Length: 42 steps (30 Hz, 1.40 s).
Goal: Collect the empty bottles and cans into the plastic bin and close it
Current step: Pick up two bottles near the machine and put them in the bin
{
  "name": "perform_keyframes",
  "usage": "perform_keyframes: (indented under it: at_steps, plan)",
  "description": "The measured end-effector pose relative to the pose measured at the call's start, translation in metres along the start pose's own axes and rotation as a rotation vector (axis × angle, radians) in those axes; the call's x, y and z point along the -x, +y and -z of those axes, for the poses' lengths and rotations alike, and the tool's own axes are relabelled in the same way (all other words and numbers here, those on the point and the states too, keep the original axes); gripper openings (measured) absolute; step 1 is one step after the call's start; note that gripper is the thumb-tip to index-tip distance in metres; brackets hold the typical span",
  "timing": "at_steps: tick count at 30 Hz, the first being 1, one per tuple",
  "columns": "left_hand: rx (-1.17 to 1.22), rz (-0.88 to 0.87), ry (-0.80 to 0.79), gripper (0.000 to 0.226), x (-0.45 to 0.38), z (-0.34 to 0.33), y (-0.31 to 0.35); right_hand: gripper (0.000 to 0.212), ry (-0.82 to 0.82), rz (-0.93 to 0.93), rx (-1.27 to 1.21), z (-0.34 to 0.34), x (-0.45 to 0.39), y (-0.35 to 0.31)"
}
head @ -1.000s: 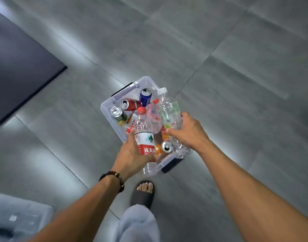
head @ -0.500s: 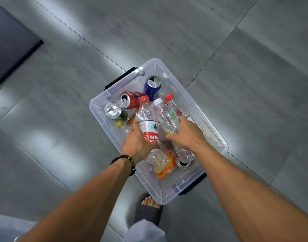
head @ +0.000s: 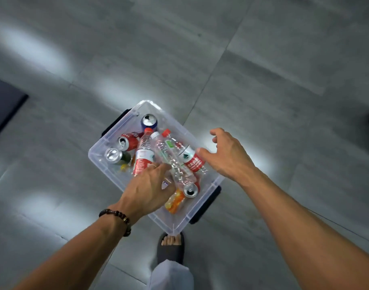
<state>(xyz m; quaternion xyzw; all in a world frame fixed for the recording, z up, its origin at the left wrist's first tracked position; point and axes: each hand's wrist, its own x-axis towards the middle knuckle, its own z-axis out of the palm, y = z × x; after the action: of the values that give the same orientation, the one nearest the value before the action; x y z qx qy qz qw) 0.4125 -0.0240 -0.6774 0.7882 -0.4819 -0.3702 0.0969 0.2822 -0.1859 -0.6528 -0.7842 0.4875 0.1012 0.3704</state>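
Note:
A clear plastic bin [head: 104,164] with black handles stands on the grey floor, without a lid. Inside lie several cans and bottles: a blue can [head: 149,122], a red can [head: 129,140], a green can [head: 116,156], a red-labelled bottle [head: 143,156], a clear ribbed bottle [head: 171,162] and another red-labelled bottle [head: 189,158]. My left hand [head: 148,190] hovers over the bin's middle, fingers relaxed, holding nothing. My right hand [head: 226,155] is spread above the bin's right rim, holding nothing.
A crumpled orange bottle [head: 175,201] and a silver-topped can [head: 190,190] lie at the bin's near end. My foot in a dark sandal [head: 171,245] stands just below the bin. A dark mat [head: 3,101] lies at the left edge.
Both hands have let go of the bottles, which now lie in the bin. The hands have lifted away, the right one moving out to the right rim.

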Motion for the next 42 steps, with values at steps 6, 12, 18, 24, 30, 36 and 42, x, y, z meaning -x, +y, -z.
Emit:
perform_keyframes:
  at_steps: [6, 12, 18, 24, 30, 36, 42]
  plan:
    - [-0.095, -0.266, -0.021, 0.041, 0.037, 0.045, 0.137, 0.068, 0.176, -0.114, -0.081, 0.109, 0.105, 0.030]
    - [-0.244, -0.563, -0.107, 0.052, 0.095, 0.061, 0.290, 0.067, 0.433, -0.261, -0.164, 0.209, 0.254, 0.088]
    - [-0.349, -0.844, -0.164, 0.046, 0.188, 0.034, 0.434, 0.068, 0.648, -0.429, -0.170, 0.274, 0.446, 0.160]
    - [-0.485, -1.124, -0.376, 0.049, 0.316, -0.021, 0.561, 0.070, 0.777, -0.637, -0.193, 0.285, 0.654, 0.219]
    - [-0.653, -1.360, -0.595, 0.050, 0.438, -0.091, 0.655, 0.066, 0.854, -0.890, -0.263, 0.256, 0.826, 0.265]
    - [-0.801, -1.605, -0.790, 0.050, 0.545, -0.191, 0.732, 0.068, 0.927, -1.181, -0.356, 0.202, 0.967, 0.300]
    - [-0.873, -1.818, -0.959, 0.051, 0.666, -0.294, 0.767, 0.063, 1.037, -1.487, -0.518, 0.125, 1.094, 0.316]
